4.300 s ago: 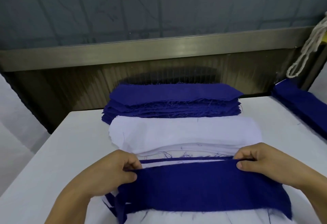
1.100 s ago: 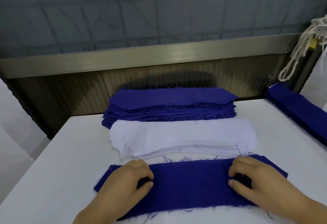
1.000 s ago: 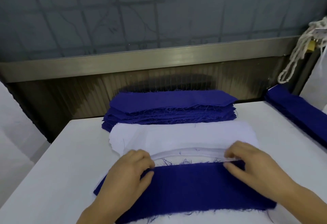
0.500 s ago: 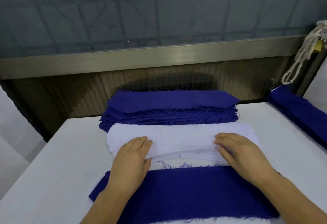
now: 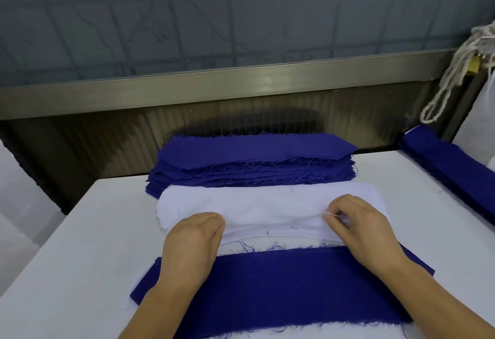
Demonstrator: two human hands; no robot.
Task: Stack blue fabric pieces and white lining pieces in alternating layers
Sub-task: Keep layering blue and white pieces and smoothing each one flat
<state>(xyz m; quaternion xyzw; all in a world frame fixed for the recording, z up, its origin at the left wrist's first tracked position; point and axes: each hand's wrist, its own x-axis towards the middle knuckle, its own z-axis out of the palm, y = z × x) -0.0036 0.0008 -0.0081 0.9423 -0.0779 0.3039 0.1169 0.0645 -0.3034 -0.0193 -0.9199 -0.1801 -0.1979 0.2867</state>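
A blue fabric piece lies flat on top of the near stack, with white lining edges showing under it. Behind it sits a pile of white lining pieces. Farther back is a thick pile of blue fabric pieces. My left hand has its fingers curled at the near left edge of the top white lining piece. My right hand pinches the near right edge of that same piece, which is slightly lifted there.
The white table carries all the piles. Another stack of blue strips lies along the right edge. A white rope hangs at the upper right. A metal ledge and a dark gap run behind the table.
Both hands left the blue piece laid on the near stack and moved back to the white lining pile. Their fingers have now curled onto its top piece's near edge.
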